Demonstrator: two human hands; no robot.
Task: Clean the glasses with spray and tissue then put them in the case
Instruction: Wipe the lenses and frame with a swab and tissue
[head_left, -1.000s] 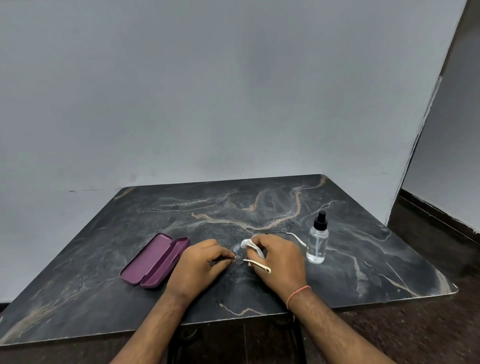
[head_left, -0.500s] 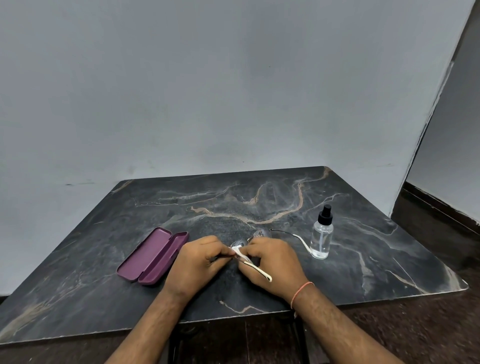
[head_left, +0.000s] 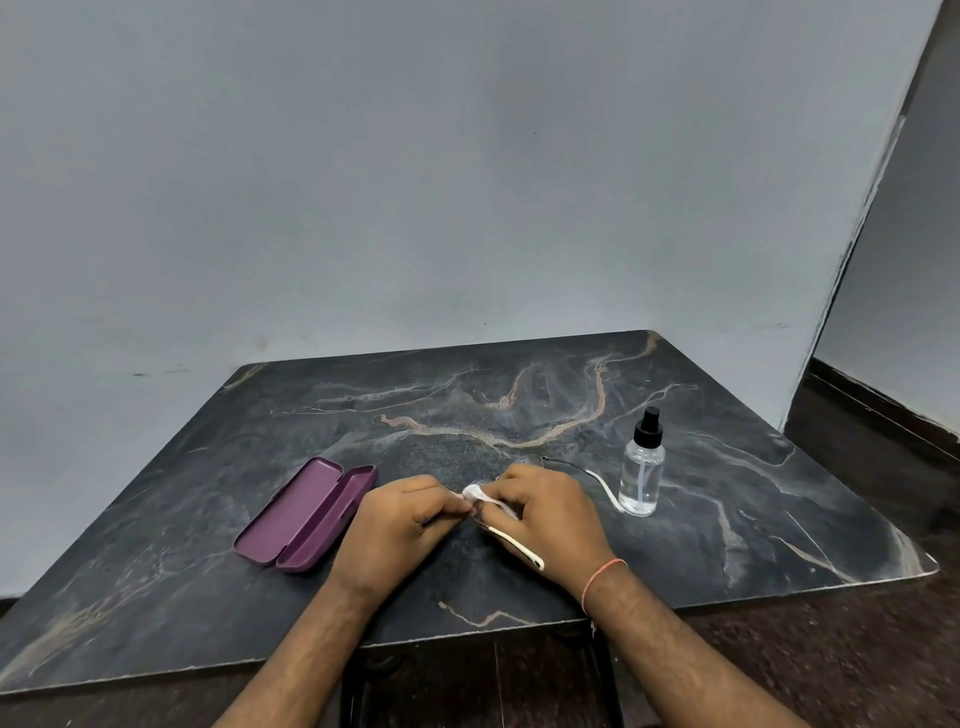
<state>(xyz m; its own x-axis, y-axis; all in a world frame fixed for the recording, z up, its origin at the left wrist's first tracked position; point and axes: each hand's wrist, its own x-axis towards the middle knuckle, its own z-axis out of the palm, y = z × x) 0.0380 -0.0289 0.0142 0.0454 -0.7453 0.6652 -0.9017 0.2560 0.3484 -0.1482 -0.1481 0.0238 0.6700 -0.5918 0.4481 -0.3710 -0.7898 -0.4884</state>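
Between the open purple case (head_left: 306, 514) and the spray bottle (head_left: 642, 470), both hands work low over the dark marble table (head_left: 753, 519). The left hand (head_left: 400, 525) is curled, pinching one end of the glasses (head_left: 511, 540). The right hand (head_left: 545, 512), fingers curled, presses a white tissue (head_left: 478, 493) against a lens. Compared with a second ago, the tissue has shifted from the right hand's knuckles toward the left hand, and the hands sit closer together; one pale temple arm points toward the person, the other trails toward the bottle. Judged from this, wiping is under way; the case, on the far side of the left hand from the bottle, holds nothing yet.
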